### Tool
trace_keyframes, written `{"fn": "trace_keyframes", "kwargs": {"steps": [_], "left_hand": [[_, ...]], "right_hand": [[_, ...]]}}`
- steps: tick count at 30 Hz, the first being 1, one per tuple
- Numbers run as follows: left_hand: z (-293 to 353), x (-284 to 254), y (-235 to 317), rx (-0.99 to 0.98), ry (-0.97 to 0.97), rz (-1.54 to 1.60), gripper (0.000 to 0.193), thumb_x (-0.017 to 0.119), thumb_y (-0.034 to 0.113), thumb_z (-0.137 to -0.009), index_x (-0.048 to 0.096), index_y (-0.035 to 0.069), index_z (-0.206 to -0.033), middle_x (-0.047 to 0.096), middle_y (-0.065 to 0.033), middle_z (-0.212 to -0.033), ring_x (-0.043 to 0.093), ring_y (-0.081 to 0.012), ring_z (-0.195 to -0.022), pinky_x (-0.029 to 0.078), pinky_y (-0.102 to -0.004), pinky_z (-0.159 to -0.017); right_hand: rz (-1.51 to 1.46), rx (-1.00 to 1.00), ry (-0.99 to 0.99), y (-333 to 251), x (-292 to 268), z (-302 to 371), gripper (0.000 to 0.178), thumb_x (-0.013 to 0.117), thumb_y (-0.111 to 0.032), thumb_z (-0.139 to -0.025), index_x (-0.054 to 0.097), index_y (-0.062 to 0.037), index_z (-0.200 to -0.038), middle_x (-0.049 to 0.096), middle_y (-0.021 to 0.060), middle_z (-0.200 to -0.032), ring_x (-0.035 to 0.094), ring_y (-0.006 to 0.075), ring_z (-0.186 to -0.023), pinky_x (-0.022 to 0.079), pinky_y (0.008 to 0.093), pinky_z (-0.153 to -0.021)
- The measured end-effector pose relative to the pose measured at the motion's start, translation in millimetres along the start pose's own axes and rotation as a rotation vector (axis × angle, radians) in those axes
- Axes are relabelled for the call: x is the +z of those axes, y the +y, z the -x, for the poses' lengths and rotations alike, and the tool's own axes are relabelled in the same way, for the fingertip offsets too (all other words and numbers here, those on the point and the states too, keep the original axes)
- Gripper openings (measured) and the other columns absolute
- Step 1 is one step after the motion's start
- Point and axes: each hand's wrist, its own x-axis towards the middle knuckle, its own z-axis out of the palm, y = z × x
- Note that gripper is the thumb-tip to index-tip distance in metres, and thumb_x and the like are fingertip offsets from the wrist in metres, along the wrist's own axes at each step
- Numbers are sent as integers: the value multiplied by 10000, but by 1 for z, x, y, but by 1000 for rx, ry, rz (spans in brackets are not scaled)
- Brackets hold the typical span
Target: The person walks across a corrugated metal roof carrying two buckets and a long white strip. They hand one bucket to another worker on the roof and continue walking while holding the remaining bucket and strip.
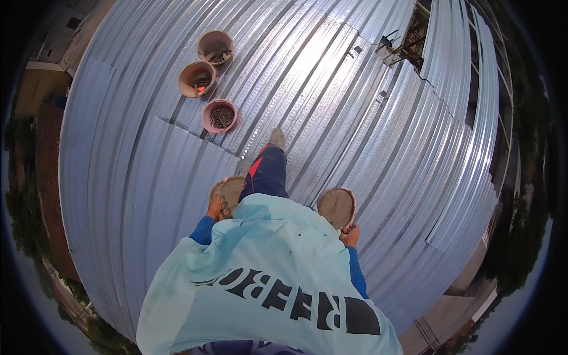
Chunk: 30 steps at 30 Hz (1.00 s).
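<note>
At my left side hangs a bucket full of grey wet mortar (229,190). My left hand (215,207) is closed at its rim or handle, partly hidden by my sleeve and shirt. A second mortar-filled bucket (336,207), with a pinkish rim, is at my right side. Fingers of my right hand (350,235) are curled around its near edge or handle; I cannot tell which. One booted foot (277,138) is stepped forward onto the ribbed metal sheets (319,118).
Three pinkish buckets stand ahead on the left: one with dark metal pieces (205,47), one with an orange item inside (186,86), and one of small fasteners (210,124). An opening with framework (415,36) breaks the decking at far right. Overlapping sheet edges form ridges.
</note>
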Motion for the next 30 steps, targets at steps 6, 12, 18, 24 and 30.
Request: {"fn": "trace_keyframes", "kwargs": {"steps": [6, 12, 18, 24, 30], "left_hand": [[-36, 73, 119, 172, -25, 127, 477, 487, 494, -955, 428, 158, -622, 346, 20, -513, 343, -145, -409, 322, -316, -414], [-46, 150, 247, 287, -55, 227, 458, 504, 466, -964, 392, 175, -629, 259, 45, -515, 273, -119, -429, 294, -291, -458], [-83, 214, 347, 368, -69, 214, 417, 481, 451, -972, 427, 164, -674, 334, 50, -567, 320, -97, -436, 289, -275, -414], [-81, 306, 444, 137, 135, 143, 475, 466, 510, -955, 404, 164, -634, 299, 29, -511, 292, -128, -403, 294, -297, -402], [-72, 370, 533, -19, 95, 108, 497, 435, 534, -958, 414, 147, -647, 330, -17, -500, 340, -198, -413, 352, -355, -437]], "right_hand": [[-110, 105, 121, -93, 148, 56, 244, 496, -313, -933, 470, -75, -980, 373, 4, -673, 263, 138, -497, 345, 313, -504], [56, 54, 77, -140, 302, 45, 319, 497, -345, -936, 482, -69, -1095, 375, -1, -783, 243, 125, -495, 380, 307, -543], [26, 159, 111, -191, 436, 0, 236, 530, -332, -915, 460, -107, -924, 401, -1, -703, 277, 124, -453, 299, 283, -411], [149, 220, 111, -248, 558, -42, 216, 516, -325, -910, 461, -121, -866, 405, -14, -661, 298, 103, -428, 266, 227, -367], [63, 85, 99, -300, 675, -49, 159, 469, -277, -928, 465, -134, -859, 198, -50, -499, 215, 103, -398, 403, 370, -560]]}}
